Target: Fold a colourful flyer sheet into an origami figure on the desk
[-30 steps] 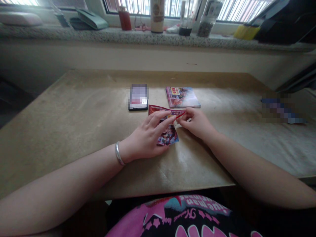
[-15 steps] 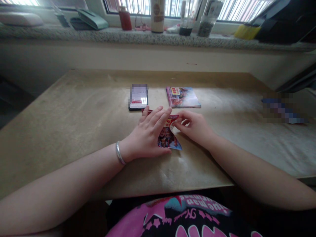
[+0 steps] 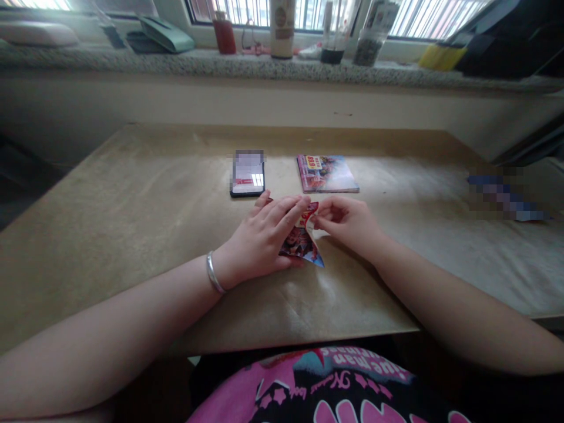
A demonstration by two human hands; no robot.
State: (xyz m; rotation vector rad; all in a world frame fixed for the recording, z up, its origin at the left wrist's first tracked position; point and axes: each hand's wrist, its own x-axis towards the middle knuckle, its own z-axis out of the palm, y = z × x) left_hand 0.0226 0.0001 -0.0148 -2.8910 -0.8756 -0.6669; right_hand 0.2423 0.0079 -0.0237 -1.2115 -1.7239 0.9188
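A small colourful printed leaflet (image 3: 300, 242), red at the top and blue at its lower corner, is bent between my hands. My left hand (image 3: 258, 238) covers its left part, the fingers drawn together over it and the thumb at its lower edge, partly tucked beneath. At the right edge, my right hand (image 3: 351, 220) pinches the paper between thumb and fingers, and that side curls up from the table. Much of the leaflet is hidden by my left hand.
Behind my hands lie a phone (image 3: 248, 173) and a stack of similar leaflets (image 3: 332, 175) on the table (image 3: 132, 217). A blurred blue item (image 3: 506, 197) is at the far right. Bottles (image 3: 281, 29) and other items line the stone windowsill (image 3: 247, 66).
My left fingers have drawn together and curled around the leaflet, with the thumb going lower at its edge. The right side of the leaflet is bent up more in my right hand.
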